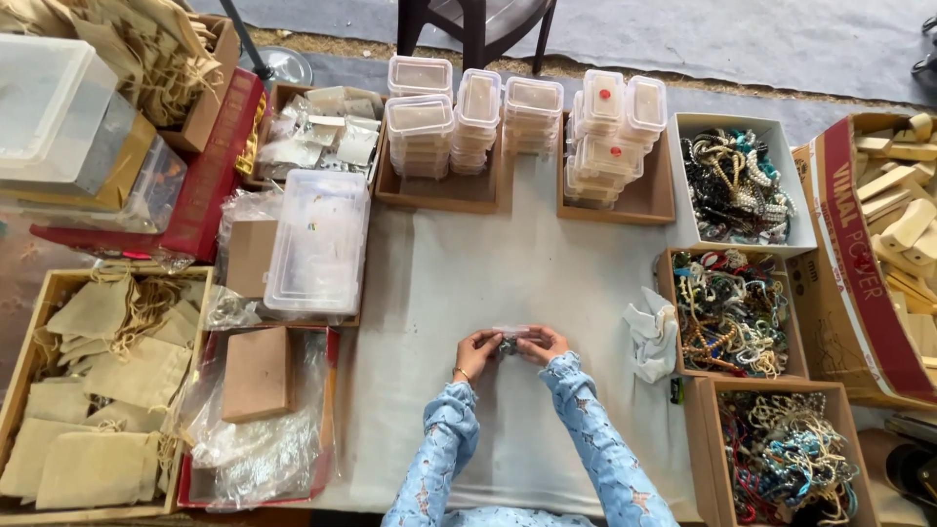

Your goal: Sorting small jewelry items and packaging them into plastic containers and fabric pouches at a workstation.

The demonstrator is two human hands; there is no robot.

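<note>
Left hand (477, 351) and right hand (543, 344): blue lace sleeves converge from 6 o'clock, fingers pinched shut together on a small clear plastic pouch with dark contents (511, 337), long axis 9-to-3, above the white-clothed table (439, 273) centre. Crumpled white cloth (651, 332) at 3 o'clock. Stacked clear lidded containers (459, 117) at 12 o'clock.

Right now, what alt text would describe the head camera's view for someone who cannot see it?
A person's left hand and right hand together hold a small clear packet over a white-covered table, ringed by stacked plastic containers, boxes of beaded bracelets and cloth pouches.
</note>
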